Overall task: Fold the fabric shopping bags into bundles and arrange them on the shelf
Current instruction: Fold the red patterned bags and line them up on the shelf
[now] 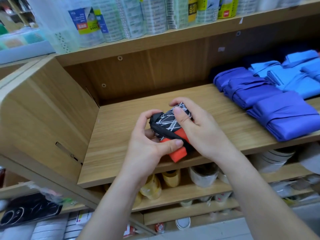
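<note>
**Fabric shopping bag point(170, 129): folded bundle held in both hands at the shelf front**

1. Position. I see the fabric shopping bag folded into a compact bundle. It sits between both hands, over the front middle of the wooden shelf point(121, 135). I cannot tell whether its underside touches the board.

2. Appearance. The bundle is black with thin white scribbled lines, and one end is orange-red. A black strap runs across it near the line where the two colours meet.

3. Left hand point(147, 144). This hand grips the near left side of the bundle. The thumb presses on the strap at the orange-red end, and the fingers curl over the black end.

4. Right hand point(195, 129). This hand grips the far right side. The thumb lies flat on the patterned top face, and the forefinger hooks over the far edge. The other fingers are hidden behind the bundle.

5. Surroundings.
- Dark blue folded bundles point(277, 115) lie in a row on the right part of the same shelf, well apart from the hands.
- Light blue folded bundles point(285, 73) lie behind them, towards the back panel.
- Wrapped stacks of tape rolls point(121, 19) stand on the board above. Their labels are too blurred for me to read.
- Yellow rolls point(152, 186) and a clear roll point(202, 175) lie on the board below.
</note>
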